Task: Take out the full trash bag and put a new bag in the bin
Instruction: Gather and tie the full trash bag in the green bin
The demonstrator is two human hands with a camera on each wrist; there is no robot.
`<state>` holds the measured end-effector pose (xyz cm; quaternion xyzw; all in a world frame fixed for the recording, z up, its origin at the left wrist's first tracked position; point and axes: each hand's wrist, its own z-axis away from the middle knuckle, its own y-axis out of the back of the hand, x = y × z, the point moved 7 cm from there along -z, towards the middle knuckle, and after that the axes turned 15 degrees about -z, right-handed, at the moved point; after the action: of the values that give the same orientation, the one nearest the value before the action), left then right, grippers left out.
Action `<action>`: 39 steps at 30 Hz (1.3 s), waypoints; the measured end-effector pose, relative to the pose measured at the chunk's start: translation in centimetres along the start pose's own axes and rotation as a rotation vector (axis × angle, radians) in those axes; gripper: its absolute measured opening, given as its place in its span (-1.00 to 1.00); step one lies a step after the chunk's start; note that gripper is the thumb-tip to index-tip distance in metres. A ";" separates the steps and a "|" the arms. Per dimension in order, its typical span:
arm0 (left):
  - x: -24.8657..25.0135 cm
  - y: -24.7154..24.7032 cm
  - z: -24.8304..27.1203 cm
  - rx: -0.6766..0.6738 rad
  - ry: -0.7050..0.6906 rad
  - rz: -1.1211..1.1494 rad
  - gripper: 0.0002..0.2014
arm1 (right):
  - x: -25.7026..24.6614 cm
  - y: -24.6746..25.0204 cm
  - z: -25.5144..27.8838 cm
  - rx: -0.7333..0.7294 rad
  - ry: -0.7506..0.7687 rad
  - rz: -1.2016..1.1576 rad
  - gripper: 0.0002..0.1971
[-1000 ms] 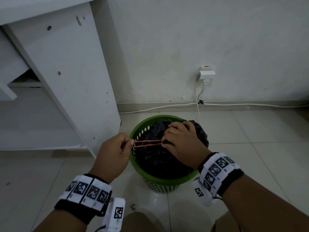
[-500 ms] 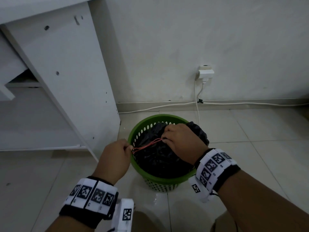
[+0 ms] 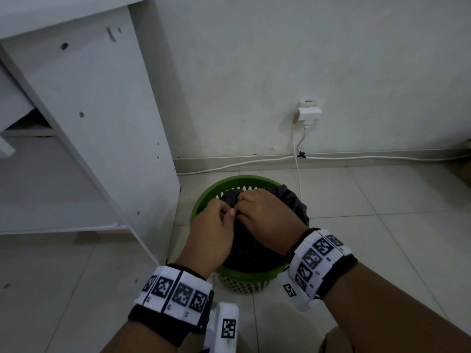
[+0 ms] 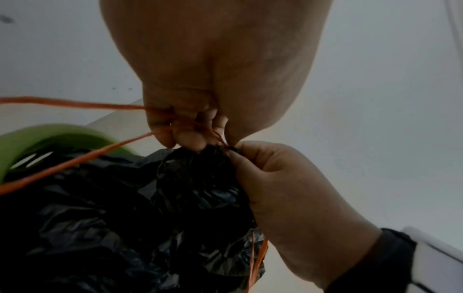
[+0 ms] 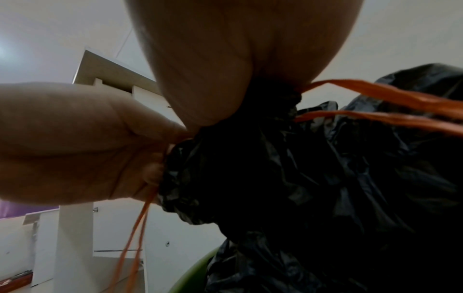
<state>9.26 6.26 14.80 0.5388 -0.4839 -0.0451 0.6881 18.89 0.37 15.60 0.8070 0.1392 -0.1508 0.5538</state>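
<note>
A green perforated bin (image 3: 244, 277) stands on the tile floor with a full black trash bag (image 3: 293, 201) in it. Both hands meet over the bag's gathered neck (image 4: 200, 158). My left hand (image 3: 225, 211) pinches the orange drawstring (image 4: 75, 103) at the neck, and its loops trail off to the left. My right hand (image 3: 246, 207) grips the bunched neck of the bag, with more orange strands (image 5: 375, 99) coming out from under its fingers. The knot area itself is hidden between the fingers.
A white cabinet side panel (image 3: 102, 123) stands close to the bin's left. On the wall behind are a socket with a plug (image 3: 309, 112), and white cables (image 3: 254, 164) run along the baseboard. Tiled floor (image 3: 382, 238) lies to the right.
My left hand has moved right from the bin's left rim to meet my right hand. The orange string that was stretched between them is now bunched at the bag's neck.
</note>
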 end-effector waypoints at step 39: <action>-1.7 -0.2 -0.5 -0.026 0.334 0.608 -0.74 | 4.4 4.0 9.0 0.363 -0.454 -0.328 -0.87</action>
<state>8.86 7.54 13.59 0.3611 -0.5026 0.2447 0.7464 23.68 -9.19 14.15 0.8051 0.1114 -0.4362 0.3862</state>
